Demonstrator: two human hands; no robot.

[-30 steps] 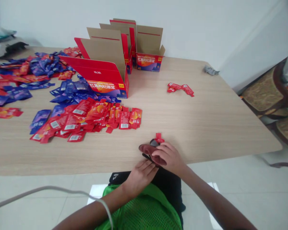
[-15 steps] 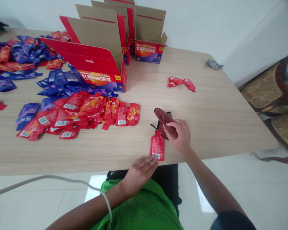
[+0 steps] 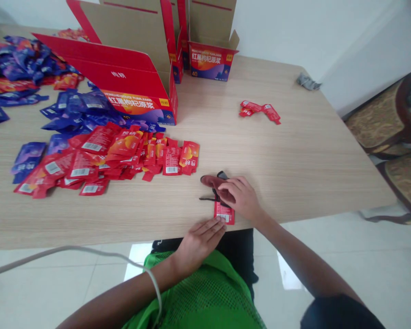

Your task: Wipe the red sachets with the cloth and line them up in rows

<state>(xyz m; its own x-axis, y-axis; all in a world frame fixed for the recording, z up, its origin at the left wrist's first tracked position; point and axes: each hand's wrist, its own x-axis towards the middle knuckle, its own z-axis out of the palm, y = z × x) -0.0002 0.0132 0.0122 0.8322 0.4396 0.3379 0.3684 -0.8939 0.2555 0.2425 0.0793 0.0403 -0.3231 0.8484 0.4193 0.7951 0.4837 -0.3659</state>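
Note:
A red sachet (image 3: 223,214) lies flat at the table's front edge, printed side with barcode up. My left hand (image 3: 200,237) rests with straight fingers on its lower left edge. Pinched in my right hand (image 3: 241,198) is a maroon cloth (image 3: 210,181) with dark edging and a thin black strap; it covers the upper part of the sachet. To the left spreads a heap of red sachets (image 3: 99,157), with blue sachets (image 3: 85,107) behind it.
Open red cartons (image 3: 133,103) stand at the back, one smaller-looking carton (image 3: 210,64) beside them. Farther right lie a few red sachets (image 3: 260,109) and a grey crumpled scrap (image 3: 308,82). A cable (image 3: 99,249) crosses over my left forearm. Chairs (image 3: 393,114) stand at the right.
My right hand has moved left and toward me with the maroon cloth, which now covers the sachet's upper part. My left hand stays on the sachet. The view has shifted slightly.

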